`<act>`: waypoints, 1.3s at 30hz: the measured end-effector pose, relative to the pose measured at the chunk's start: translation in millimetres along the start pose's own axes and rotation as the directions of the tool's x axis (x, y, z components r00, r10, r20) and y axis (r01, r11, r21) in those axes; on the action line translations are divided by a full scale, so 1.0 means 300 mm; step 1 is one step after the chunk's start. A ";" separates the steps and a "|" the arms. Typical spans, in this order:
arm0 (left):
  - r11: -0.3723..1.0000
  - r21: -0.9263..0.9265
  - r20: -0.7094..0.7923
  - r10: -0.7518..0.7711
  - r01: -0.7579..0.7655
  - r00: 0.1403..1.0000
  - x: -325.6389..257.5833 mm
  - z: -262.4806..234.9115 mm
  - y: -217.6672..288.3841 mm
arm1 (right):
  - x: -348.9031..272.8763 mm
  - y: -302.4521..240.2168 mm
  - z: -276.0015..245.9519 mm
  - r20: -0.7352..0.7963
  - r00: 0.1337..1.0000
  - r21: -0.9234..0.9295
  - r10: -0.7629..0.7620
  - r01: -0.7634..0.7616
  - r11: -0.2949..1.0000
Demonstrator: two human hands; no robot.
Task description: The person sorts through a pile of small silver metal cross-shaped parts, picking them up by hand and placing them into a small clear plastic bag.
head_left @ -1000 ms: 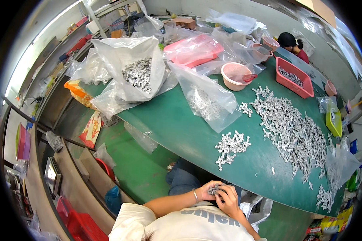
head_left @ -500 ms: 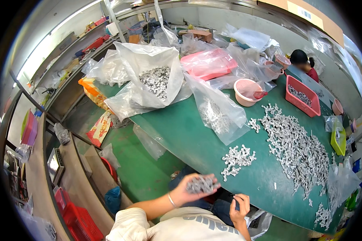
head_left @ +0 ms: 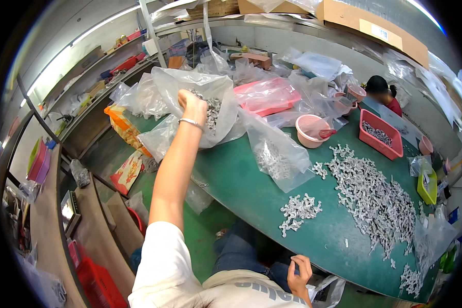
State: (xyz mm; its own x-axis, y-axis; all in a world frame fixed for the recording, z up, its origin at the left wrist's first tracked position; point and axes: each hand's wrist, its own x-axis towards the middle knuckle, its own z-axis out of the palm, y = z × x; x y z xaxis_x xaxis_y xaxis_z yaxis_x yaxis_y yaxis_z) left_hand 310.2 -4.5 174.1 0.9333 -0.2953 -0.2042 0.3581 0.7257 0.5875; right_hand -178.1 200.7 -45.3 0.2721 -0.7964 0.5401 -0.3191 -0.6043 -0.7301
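Observation:
My left hand [head_left: 193, 112], a bracelet at its wrist, reaches over the mouth of a large clear plastic bag [head_left: 228, 110]. It is tilted over the small grey metal parts [head_left: 213, 114] inside; its fingers are mostly hidden behind the back of the hand, so I cannot see whether parts are still in it. My right hand [head_left: 299, 274] is low by the near table edge, its fingers loosely bent and slightly apart with nothing visible in them. On the green table [head_left: 262, 208] lie a small cluster of metal parts [head_left: 299, 212] and a larger heap [head_left: 374, 203].
A second clear bag [head_left: 274, 154] with parts lies beside the large one. Behind are a pink tray [head_left: 267, 97] under plastic and a pink bowl [head_left: 309, 128]. A pink basket [head_left: 380, 134] holds parts near another person [head_left: 380, 92]. Shelves [head_left: 95, 192] line the left.
My left hand, which held a handful of grey metal parts near my body, has moved forward and left to the large bag and tilted over. My right hand has dropped slightly lower.

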 end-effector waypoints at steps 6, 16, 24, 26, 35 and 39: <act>0.966 0.251 0.187 0.016 -0.064 0.982 -0.076 -0.007 0.007 | 0.008 0.024 -0.038 -0.045 0.999 -0.042 0.026 -0.028 0.999; 0.455 0.882 0.469 -0.875 0.124 -0.121 -0.848 -0.580 -0.021 | 0.347 0.101 -0.084 0.207 0.977 -0.198 0.055 -0.013 0.980; -0.076 0.909 0.082 -0.931 0.409 -0.356 -1.013 -1.067 -0.295 | 0.477 0.217 0.130 0.487 0.868 -0.436 0.095 0.148 0.888; -0.164 0.814 0.031 -0.946 0.557 -0.323 -1.022 -1.098 -0.340 | 0.461 0.223 0.127 0.468 0.877 -0.447 0.113 0.125 0.886; -0.304 0.546 0.061 -0.915 0.781 -0.399 -1.044 -1.112 -0.427 | 0.329 0.219 0.061 0.281 0.951 -0.461 0.130 0.015 0.887; -0.384 0.352 0.278 -0.828 0.854 -0.487 -1.023 -1.094 -0.471 | 0.309 0.201 -0.004 0.296 0.949 -0.251 0.106 -0.030 0.968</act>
State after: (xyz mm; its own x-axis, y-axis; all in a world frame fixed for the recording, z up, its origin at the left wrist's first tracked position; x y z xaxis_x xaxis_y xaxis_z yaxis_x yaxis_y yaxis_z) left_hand -18.5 187.6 -103.3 -0.7581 -0.6297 -0.1696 0.6504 -0.7494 -0.1244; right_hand -173.1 90.4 -38.7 0.4935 -0.8121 0.3113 -0.5445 -0.5676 -0.6176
